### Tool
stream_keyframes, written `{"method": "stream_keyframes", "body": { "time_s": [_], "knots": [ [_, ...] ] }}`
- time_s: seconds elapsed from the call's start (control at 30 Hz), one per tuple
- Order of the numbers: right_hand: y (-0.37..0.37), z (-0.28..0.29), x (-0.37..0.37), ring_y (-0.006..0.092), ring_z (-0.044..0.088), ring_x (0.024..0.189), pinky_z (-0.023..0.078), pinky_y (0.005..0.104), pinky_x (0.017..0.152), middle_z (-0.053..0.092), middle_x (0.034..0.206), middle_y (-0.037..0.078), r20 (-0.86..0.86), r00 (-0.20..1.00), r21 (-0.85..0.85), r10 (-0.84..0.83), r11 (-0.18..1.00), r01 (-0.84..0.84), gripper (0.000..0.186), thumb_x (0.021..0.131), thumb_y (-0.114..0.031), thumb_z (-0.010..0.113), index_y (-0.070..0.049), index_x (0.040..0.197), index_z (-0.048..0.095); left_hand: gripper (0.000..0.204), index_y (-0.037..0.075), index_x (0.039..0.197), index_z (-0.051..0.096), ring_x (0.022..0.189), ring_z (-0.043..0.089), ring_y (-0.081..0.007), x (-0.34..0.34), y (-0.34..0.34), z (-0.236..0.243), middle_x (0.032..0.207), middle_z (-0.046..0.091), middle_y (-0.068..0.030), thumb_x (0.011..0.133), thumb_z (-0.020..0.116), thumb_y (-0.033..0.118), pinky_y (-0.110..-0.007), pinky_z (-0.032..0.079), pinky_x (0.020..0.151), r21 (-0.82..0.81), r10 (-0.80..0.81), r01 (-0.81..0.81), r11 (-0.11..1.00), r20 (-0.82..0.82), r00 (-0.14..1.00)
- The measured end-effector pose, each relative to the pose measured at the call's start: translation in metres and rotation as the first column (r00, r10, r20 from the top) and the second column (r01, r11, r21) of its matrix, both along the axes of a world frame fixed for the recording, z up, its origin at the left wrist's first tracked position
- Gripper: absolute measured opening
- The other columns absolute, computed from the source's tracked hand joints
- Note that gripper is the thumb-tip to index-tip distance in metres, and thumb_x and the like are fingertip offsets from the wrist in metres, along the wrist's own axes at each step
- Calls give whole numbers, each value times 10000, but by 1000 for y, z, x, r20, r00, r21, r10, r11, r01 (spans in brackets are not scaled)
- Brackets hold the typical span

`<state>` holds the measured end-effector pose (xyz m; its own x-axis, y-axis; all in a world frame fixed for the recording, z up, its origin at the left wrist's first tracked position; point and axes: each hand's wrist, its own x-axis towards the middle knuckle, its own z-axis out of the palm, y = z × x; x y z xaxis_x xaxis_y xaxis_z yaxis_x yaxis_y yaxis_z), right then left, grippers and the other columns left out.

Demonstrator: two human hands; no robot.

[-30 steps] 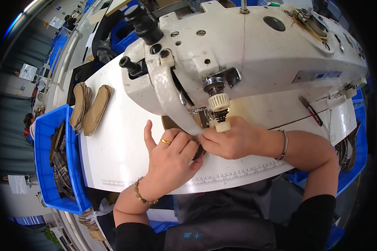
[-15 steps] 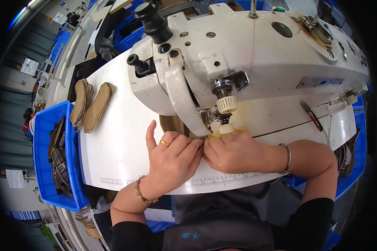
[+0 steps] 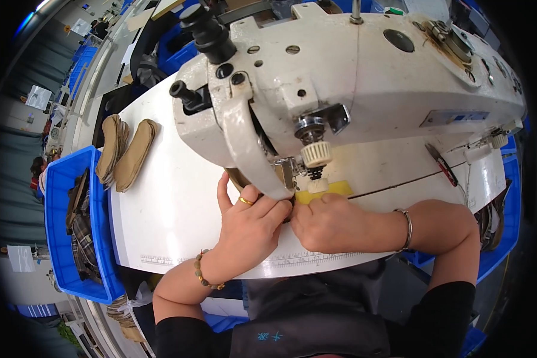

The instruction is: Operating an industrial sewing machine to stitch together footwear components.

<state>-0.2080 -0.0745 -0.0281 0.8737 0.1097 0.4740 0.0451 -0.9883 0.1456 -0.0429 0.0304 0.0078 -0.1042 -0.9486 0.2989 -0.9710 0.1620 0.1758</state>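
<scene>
My left hand (image 3: 250, 230) has a narrow grip, fingers bunched on the near edge of the brown piece (image 3: 237, 178), which lies on the worktop (image 3: 173, 212) under the head of the sewing machine (image 3: 316, 71); most of it is hidden behind the machine's pale lever (image 3: 250, 143) and my fingers. My right hand (image 3: 334, 225) is curled close beside the left, its fingertips at the same edge, but I cannot tell whether they pinch the piece or only press on it. A yellow strip (image 3: 340, 188) lies just beyond my right knuckles. Near the left edge of the worktop sit two stacks of brown pieces (image 3: 136, 155), side by side. Past that edge, a blue bin (image 3: 53, 203) holds plaid cloth (image 3: 85, 238). To my right, well apart from my hands, a cutter (image 3: 447, 171) lies under the machine's arm. A printed ruler (image 3: 307, 261) runs along the near edge.
</scene>
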Motion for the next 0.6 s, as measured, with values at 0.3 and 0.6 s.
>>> {"method": "stream_keyframes", "body": {
  "time_s": [0.3, 0.6],
  "knots": [
    [0, 6, 0, 126, 502, 447, 391, 285, 396, 486, 549, 35, -25, 999, 75, 42, 996, -40, 145, 581, -163, 638, -23, 592, 601, 161, 153, 820, 662, 980, 624, -172, 1, -3, -4, 965, 708, 76, 736, 702, 21, -619, 134, 1118, 20, -28, 30, 999, -57, 998],
    [-6, -1, 5, 122, 497, 444, 387, 288, 392, 461, 548, 39, -12, 999, -17, -40, 999, 40, 108, 611, -137, 640, -43, 608, 587, 161, 146, 850, 663, 921, 610, -194, 9, -14, -9, 913, 688, 57, 749, 711, 31, -589, 215, 1043, 16, -27, 29, 999, -106, 994]
  ]
}}
